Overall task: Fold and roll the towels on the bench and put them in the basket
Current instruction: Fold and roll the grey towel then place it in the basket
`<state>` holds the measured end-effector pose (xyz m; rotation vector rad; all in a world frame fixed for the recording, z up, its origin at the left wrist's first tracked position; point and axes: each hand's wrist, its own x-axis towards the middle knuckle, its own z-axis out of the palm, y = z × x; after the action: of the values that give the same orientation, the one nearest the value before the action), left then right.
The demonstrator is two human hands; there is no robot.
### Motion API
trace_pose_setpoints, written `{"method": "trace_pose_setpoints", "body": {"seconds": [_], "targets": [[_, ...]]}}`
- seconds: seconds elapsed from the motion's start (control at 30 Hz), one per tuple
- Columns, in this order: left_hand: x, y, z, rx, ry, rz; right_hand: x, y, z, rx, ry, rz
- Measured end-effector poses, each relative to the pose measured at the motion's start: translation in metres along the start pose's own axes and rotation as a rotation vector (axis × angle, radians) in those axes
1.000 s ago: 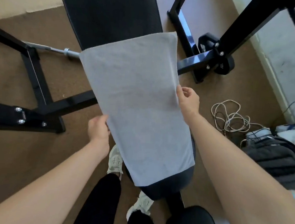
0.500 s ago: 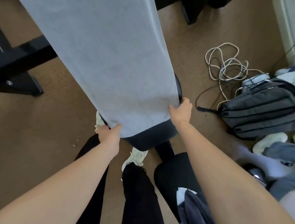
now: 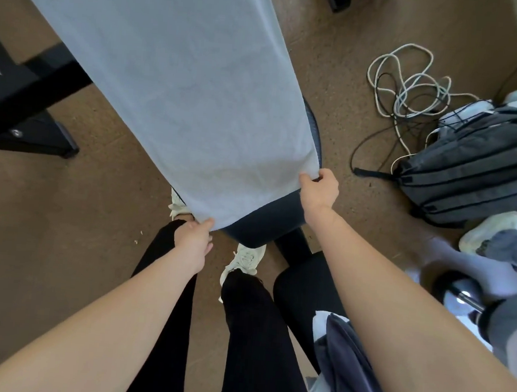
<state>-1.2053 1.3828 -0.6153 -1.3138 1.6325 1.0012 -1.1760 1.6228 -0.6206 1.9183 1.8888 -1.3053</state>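
At near corners of pale grey rectangular cloth towel (image 3: 179, 90): left hand (image 3: 192, 244) pinching one corner between thumb and fingers, right hand (image 3: 319, 189) pinching the other likewise. Laid lengthwise along dark padded bench (image 3: 264, 224), near edge just short of rounded bench end. Beyond right hand, on brown carpet: coiled white cable (image 3: 411, 84), grey striped backpack (image 3: 482, 167).
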Motion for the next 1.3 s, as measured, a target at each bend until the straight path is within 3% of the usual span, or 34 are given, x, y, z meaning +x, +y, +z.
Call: {"method": "trace_pose_setpoints", "body": {"seconds": [0.33,0.5,0.63,0.77,0.97,1.3], "targets": [[-0.074,0.056,-0.047,-0.266,-0.02,0.283,-0.053,-0.08,-0.033,0.416,-0.007,-0.051],[-0.104,0.124,-0.081,-0.437,-0.124,0.291,-0.067,-0.16,-0.027,0.508,-0.054,-0.182],[-0.123,0.172,-0.104,-0.588,-0.243,0.315,-0.077,-0.219,-0.013,0.466,-0.119,-0.412],[-0.128,0.214,-0.127,-0.546,-0.367,0.481,-0.079,-0.272,0.003,0.289,-0.006,-0.614],[-0.12,0.267,-0.141,-0.432,-0.192,0.696,-0.073,-0.347,0.024,0.178,0.102,-0.746],[-0.122,0.35,-0.143,-0.37,-0.006,0.927,-0.058,-0.422,0.053,0.11,0.253,-0.768]]}}
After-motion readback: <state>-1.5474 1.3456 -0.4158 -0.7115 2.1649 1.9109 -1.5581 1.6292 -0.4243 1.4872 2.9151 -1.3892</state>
